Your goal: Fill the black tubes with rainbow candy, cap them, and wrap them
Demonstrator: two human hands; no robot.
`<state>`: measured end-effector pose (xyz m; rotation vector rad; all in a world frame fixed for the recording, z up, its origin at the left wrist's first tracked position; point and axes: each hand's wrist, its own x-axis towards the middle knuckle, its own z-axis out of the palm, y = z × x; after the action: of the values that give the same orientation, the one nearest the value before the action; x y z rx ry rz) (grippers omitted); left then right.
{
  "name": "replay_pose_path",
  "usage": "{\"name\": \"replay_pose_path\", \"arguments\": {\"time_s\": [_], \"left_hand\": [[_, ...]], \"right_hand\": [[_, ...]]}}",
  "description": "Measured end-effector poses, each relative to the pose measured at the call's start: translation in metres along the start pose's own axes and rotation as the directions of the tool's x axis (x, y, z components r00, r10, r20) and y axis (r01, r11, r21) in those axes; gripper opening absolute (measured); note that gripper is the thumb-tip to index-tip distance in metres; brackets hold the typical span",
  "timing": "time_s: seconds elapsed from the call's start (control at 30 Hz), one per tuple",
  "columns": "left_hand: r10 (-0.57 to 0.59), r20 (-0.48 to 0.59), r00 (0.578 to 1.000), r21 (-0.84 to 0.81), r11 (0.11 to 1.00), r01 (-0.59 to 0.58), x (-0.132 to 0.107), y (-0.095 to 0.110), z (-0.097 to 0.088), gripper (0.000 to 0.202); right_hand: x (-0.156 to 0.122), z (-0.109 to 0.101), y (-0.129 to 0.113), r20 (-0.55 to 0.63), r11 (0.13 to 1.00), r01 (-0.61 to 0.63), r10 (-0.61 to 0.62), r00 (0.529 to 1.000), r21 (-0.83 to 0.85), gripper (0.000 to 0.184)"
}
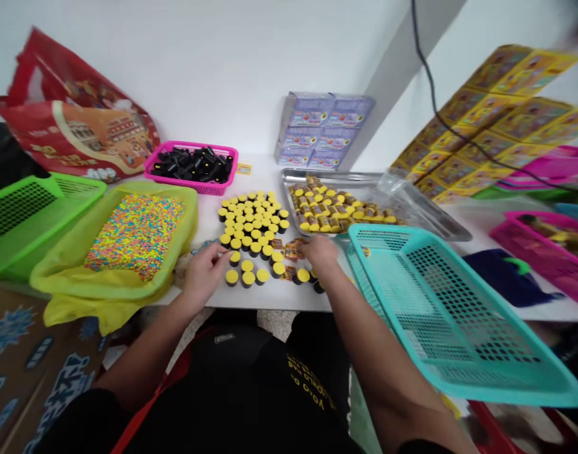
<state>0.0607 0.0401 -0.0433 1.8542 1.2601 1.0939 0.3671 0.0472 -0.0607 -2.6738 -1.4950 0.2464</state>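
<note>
Fingers of the left hand are curled and slightly apart, their tips just beside the yellow-topped black cups, with nothing visibly pinched between them. Fingers of the right hand bend down close together over the small wrapped sweets, but the back of the hand hides the tips, so I cannot tell whether they are clamped on anything. The cups stand upright in a loose cluster on the white table, between the two hands, and the sweets lie scattered along the cluster's right edge. Just beyond the right hand, a metal tray holds rows of yellow-and-brown packets. A teal plastic basket hangs tilted over the right forearm, though what supports it cannot be seen. To the left are a yellow bag full of colored candy beads and a green basket. Behind them, a pink basket holds black cups, and a red bag leans against the wall. Purple boxes stand at the back, yellow boxes are stacked at the right, and another pink basket sits beside a dark cloth.
</note>
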Motion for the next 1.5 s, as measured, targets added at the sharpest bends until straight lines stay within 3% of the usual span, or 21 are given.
{"name": "replay_pose_path", "arguments": {"time_s": [0.07,0.13,0.23,0.3,0.37,0.43,0.53,0.6,0.67,0.7,0.77,0.97,1.03,1.1,1.2,1.27,1.37,1.5], "left_hand": [[0.013,-0.021,1.0,0.281,0.96,-0.007,0.001,-0.024,-0.015,0.016],[-0.016,0.028,0.999,0.48,0.877,0.001,0.001,-0.045,-0.022,0.023],[-0.037,0.09,0.995,0.645,0.764,-0.03,0.001,-0.063,-0.022,0.02],[-0.018,0.101,0.995,0.655,0.754,-0.053,0.003,-0.063,-0.019,0.019],[0.017,0.073,0.997,0.57,0.82,-0.056,0.004,-0.053,-0.017,0.015],[0.053,0.034,0.998,0.379,0.923,-0.062,0.004,-0.033,-0.012,0.018],[0.051,0.078,0.996,-0.07,0.997,-0.045,-0.001,0.002,0.005,0.021],[-0.043,0.247,0.968,-0.332,0.935,0.126,-0.005,0.021,0.023,0.025],[-0.126,0.411,0.903,-0.464,0.824,0.326,-0.008,0.033,0.039,0.029],[-0.145,0.445,0.884,-0.497,0.781,0.378,-0.009,0.036,0.046,0.029],[-0.164,0.435,0.885,-0.537,0.742,0.401,-0.012,0.038,0.053,0.028],[-0.195,0.389,0.9,-0.533,0.75,0.393,-0.016,0.025,0.042,0.027],[-0.202,0.328,0.923,-0.501,0.791,0.351,-0.014,0.014,0.033,0.025],[-0.204,0.249,0.947,-0.462,0.834,0.301,-0.013,0.003,0.023,0.024],[-0.205,0.188,0.96,-0.432,0.861,0.269,-0.012,-0.01,0.011,0.025],[-0.198,0.21,0.957,-0.415,0.869,0.271,-0.016,-0.012,0.005,0.027],[-0.206,0.238,0.949,-0.352,0.892,0.282,-0.024,-0.008,-0.002,0.029],[-0.2,0.29,0.936,-0.285,0.916,0.284,-0.027,-0.006,-0.006,0.027]], "right_hand": [[0.002,0.002,0.004,0.006,0.997,-0.027,0.026,1.0,0.079,0.023],[0.003,0.003,0.008,0.006,0.984,-0.051,0.05,0.999,0.173,0.017],[0.002,0.0,0.015,-0.017,0.947,-0.079,0.088,0.996,0.311,0.015],[-0.001,-0.004,0.018,-0.043,0.909,-0.073,0.099,0.994,0.411,0.017],[-0.01,-0.01,0.017,-0.073,0.845,-0.028,0.079,0.994,0.533,0.017],[-0.025,-0.016,0.012,-0.107,0.751,0.046,0.032,0.994,0.658,0.024],[-0.057,-0.019,-0.007,-0.155,0.496,0.172,-0.076,0.985,0.851,0.034],[-0.081,-0.015,-0.022,-0.165,0.243,0.2,-0.158,0.974,0.949,0.039],[-0.103,-0.009,-0.036,-0.161,0.036,0.173,-0.226,0.961,0.984,0.041],[-0.112,-0.006,-0.042,-0.155,-0.002,0.159,-0.244,0.957,0.987,0.042],[-0.125,0.001,-0.05,-0.157,-0.022,0.156,-0.245,0.957,0.987,0.042],[-0.134,0.015,-0.042,-0.127,0.023,0.135,-0.225,0.966,0.991,0.037],[-0.131,0.021,-0.035,-0.159,0.12,0.18,-0.162,0.974,0.976,0.029],[-0.129,0.028,-0.032,-0.232,0.304,0.263,-0.135,0.963,0.916,0.019],[-0.129,0.037,-0.034,-0.322,0.574,0.391,-0.223,0.92,0.72,0.017],[-0.132,0.039,-0.041,-0.324,0.689,0.441,-0.303,0.896,0.575,0.025],[-0.134,0.04,-0.052,-0.268,0.775,0.456,-0.371,0.889,0.437,0.031],[-0.127,0.038,-0.053,-0.242,0.782,0.411,-0.334,0.911,0.468,0.016]]}}
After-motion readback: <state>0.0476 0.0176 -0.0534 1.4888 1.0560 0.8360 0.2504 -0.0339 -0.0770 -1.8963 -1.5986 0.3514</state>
